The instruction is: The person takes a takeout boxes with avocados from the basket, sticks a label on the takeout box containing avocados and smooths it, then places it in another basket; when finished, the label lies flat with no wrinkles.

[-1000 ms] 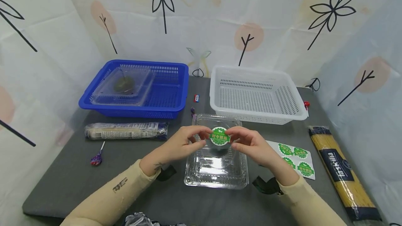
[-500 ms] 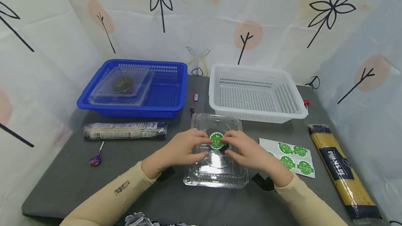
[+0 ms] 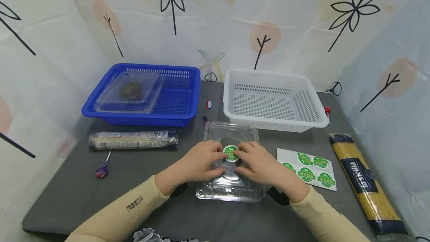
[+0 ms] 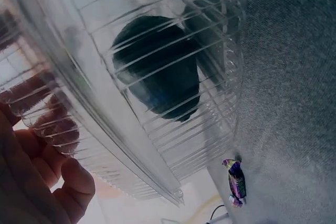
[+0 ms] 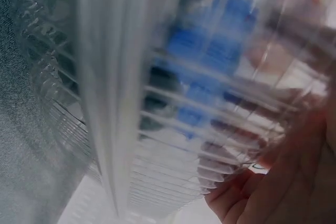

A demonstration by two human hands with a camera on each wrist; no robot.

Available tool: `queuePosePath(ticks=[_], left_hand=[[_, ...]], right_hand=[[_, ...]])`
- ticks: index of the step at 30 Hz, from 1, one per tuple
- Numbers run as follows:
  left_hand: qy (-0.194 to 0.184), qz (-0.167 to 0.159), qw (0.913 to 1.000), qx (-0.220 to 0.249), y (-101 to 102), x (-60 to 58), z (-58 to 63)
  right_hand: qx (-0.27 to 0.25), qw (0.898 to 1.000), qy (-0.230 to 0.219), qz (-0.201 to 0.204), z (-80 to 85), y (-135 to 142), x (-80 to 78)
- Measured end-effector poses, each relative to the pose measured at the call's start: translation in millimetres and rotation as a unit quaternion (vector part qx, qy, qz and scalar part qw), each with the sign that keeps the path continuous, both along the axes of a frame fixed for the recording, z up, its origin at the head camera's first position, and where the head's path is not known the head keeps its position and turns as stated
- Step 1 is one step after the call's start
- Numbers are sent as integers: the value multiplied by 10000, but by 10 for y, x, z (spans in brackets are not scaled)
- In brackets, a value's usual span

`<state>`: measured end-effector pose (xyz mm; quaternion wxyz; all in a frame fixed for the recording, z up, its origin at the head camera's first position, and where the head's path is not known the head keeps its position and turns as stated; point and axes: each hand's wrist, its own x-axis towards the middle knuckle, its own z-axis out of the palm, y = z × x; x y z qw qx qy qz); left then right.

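A lidded clear plastic clamshell box stands on the grey table in front of me. On its lid lies a round green-and-white sticker. From the left, my left hand touches the sticker with its fingertips, the thumb apart on the lid. My right hand mirrors it, fingertips at the sticker's right edge and thumb lower on the lid. Through the box wall, the left wrist view shows a dark, rounded, fruit-like thing inside. To the right lies a white sheet of the same green stickers.
Behind left, a blue basket holds another clear box. A white basket stands behind right. Packed noodles and a lollipop lie left, a spaghetti pack far right. Small wrapped candy lies between the baskets.
Both hands have lowered the sticker toward me onto the lid. The thumbs, which were near the sticker's sides, now spread below it on the lid.
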<state>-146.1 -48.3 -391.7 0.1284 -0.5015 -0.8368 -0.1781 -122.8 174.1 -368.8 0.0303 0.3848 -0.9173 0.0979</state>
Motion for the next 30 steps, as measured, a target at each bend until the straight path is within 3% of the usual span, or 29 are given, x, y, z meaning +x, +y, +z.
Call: queuePosePath(ticks=[3,11,23,27,30], left_hand=[[49,-5,10000,7,4,-2,-8],[328,-61,9993,-136,-14,-16,-48],[471,17,9989,60,-35,-10,-48],[608,-59,9974,385,-45,-23,-74],[340,-80,9945,988,-75,-8,-107]], right_hand=[[23,10000,-8,-71,-5,-2,14],[475,9982,235,271,-22,36,63],[176,9992,155,324,-18,152,81],[-313,9987,247,303,-37,189,71],[-1405,9888,489,121,-48,269,16]])
